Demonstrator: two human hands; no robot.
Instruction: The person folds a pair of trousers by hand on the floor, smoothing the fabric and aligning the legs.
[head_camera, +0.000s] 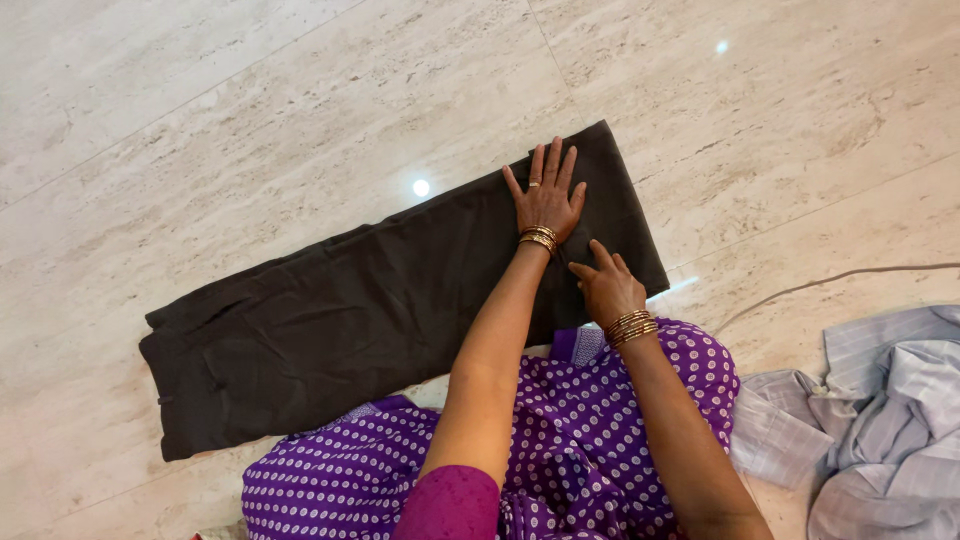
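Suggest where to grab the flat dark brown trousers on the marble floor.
Probably the free narrow end of the dark brown trousers, far from the left hand and right hand pressing the other end. Come from that open floor side and pinch both corners; the cloth lies flat.

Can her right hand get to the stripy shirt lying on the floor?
Probably yes. The right hand rests on the dark trousers, and the shirt lies on that same side, past her knee. Only bare floor and a thin cord lie between, though she may need to stretch.
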